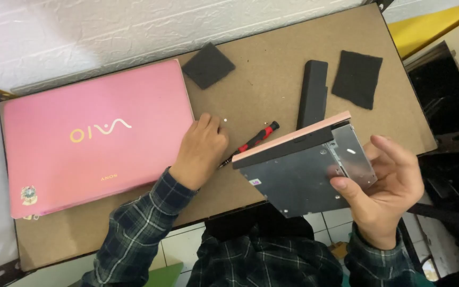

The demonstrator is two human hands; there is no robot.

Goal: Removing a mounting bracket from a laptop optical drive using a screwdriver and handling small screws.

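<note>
My right hand (386, 194) grips a flat grey metal optical drive with a pink front bezel (301, 167), thumb pressed on its top plate near the right edge and my other fingers curled behind it. I hold it tilted in the air, over the front edge of the brown fibreboard tabletop (272, 69), its lower corner hanging past that edge above the white floor tiles.

My left hand (200, 151) rests knuckles-up on the board, fingers curled under so I cannot tell whether they pinch anything. Just right of those fingers lies a small red-and-black screwdriver (253, 141), its tip pointing towards my palm and its shaft partly hidden by the drive's bezel. Just beyond my fingertips sit a few tiny pale specks (224, 120), too small to tell.

Touching the left side of my left hand is the closed pink laptop (94, 138). Beyond my fingers lie a square black foam pad (208, 65), a long black battery bar (313, 93) and a second black pad (357, 78), with bare board between them.
</note>
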